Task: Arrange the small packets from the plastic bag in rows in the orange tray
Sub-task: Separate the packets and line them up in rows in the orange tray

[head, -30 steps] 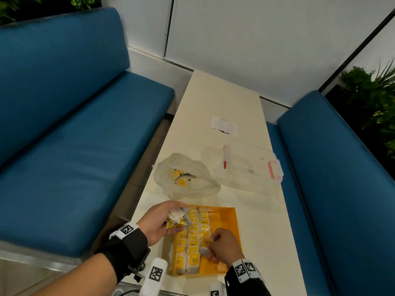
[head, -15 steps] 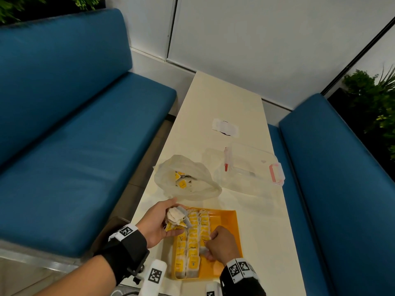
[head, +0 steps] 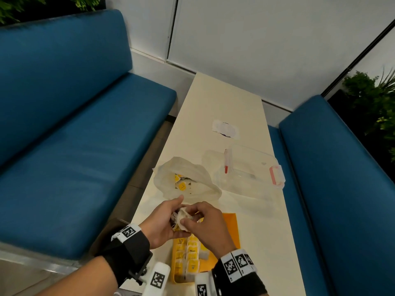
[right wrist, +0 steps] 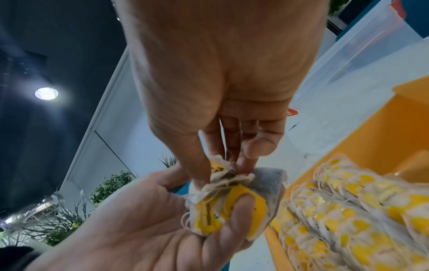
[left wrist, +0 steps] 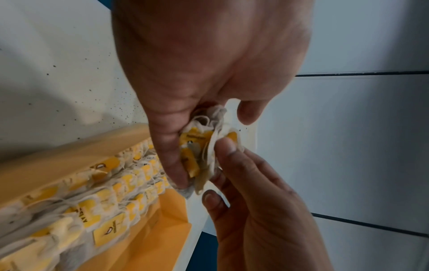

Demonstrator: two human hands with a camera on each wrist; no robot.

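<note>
Both hands are met over the near end of the flat orange tray (head: 229,223). One small white-and-yellow packet (head: 185,221) is now pinched by the right hand (head: 206,226), lifted from the rows (head: 190,256). The bunch is gripped by the left hand (head: 161,223). Another packet will likely be laid soon. More are left in the crinkly clear plastic bag (head: 192,180) farther off.

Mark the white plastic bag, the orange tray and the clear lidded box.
White plastic bag (head: 193,192), head view, crumpled near wall.
Orange plastic tray (head: 229,223), head view, bare floor at far corner.
Clear plastic box (head: 254,167), head view, transparent lid.
</note>
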